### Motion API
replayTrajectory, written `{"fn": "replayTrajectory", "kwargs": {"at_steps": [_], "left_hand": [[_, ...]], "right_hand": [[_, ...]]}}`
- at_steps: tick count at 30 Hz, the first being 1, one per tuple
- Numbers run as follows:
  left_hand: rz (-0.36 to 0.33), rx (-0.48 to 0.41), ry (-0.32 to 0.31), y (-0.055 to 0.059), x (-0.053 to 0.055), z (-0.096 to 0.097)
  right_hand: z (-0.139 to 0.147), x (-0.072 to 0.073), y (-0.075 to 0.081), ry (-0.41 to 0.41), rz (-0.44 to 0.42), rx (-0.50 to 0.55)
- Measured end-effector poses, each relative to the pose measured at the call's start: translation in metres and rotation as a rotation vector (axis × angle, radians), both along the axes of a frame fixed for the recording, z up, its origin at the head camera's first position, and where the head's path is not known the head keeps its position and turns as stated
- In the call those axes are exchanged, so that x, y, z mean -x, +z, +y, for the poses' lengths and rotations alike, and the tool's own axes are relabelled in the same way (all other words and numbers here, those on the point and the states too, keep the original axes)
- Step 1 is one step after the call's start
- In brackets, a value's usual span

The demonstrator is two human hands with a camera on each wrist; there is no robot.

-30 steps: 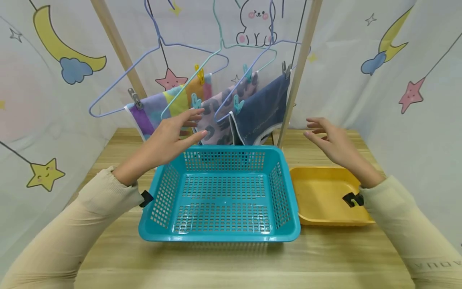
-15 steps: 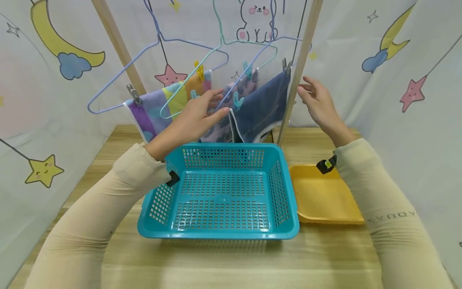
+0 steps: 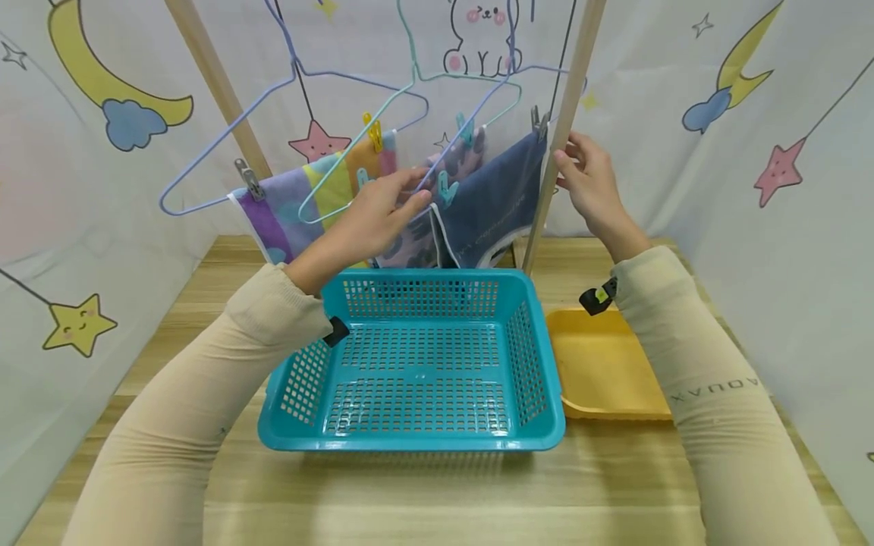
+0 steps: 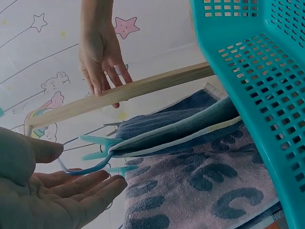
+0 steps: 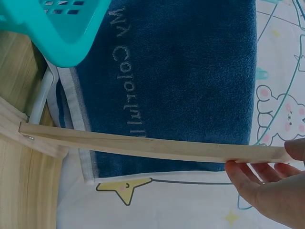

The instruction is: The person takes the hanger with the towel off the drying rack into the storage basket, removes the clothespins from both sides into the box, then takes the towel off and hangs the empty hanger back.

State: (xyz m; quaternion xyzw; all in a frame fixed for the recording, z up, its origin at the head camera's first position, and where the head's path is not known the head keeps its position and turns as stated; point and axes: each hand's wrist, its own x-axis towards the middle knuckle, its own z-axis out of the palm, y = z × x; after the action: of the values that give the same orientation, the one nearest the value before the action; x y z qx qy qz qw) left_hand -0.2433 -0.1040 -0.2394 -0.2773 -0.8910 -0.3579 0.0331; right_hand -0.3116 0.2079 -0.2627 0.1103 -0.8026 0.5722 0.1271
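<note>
1. At my six o'clock, the teal basket on the surface;
2. Eleven: my left hand, loosely parted round the blue hanger's near corner, no grip visible; lifting that end alone could tip it;
3. One: the navy towel, pegged to that hanger; a tug might pop its teal peg;
4. Two: my right hand, fingers relaxed beside the wooden post, contact unclear; bumping it could jolt the rack.

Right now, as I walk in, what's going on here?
A person's left hand is at one end of a blue hanger with a navy towel pegged to it. The right hand is at the wooden post, near that towel's other side. A colourful towel and a patterned towel also hang pegged up. A teal basket and yellow tray are on the table.
</note>
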Motion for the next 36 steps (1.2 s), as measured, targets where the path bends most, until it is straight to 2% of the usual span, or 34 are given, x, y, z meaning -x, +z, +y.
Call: {"fn": "replayTrajectory", "kwargs": {"at_steps": [11,18,23,27,29,33,36], "left_hand": [[-0.016,-0.065,-0.022,-0.006,0.004,0.004],[-0.056,-0.173,-0.045,-0.015,0.013,0.009],[-0.077,-0.231,-0.012,-0.021,0.016,0.013],[-0.037,-0.284,0.061,-0.026,0.016,0.016],[0.008,-0.306,0.09,-0.029,0.015,0.017],[0.101,-0.334,0.109,-0.031,0.016,0.021],[0.124,-0.352,0.127,-0.032,0.014,0.022]], "right_hand": [[-0.002,0.008,-0.001,-0.05,-0.022,0.01],[0.002,0.01,-0.003,-0.049,-0.025,0.019],[0.004,0.009,-0.001,-0.03,-0.033,0.01],[0.004,0.008,-0.001,-0.014,-0.041,0.0],[0.004,0.008,-0.001,-0.007,-0.039,-0.013],[0.005,0.007,0.002,-0.004,-0.041,-0.039],[0.005,0.007,0.003,-0.003,-0.053,-0.046]]}}
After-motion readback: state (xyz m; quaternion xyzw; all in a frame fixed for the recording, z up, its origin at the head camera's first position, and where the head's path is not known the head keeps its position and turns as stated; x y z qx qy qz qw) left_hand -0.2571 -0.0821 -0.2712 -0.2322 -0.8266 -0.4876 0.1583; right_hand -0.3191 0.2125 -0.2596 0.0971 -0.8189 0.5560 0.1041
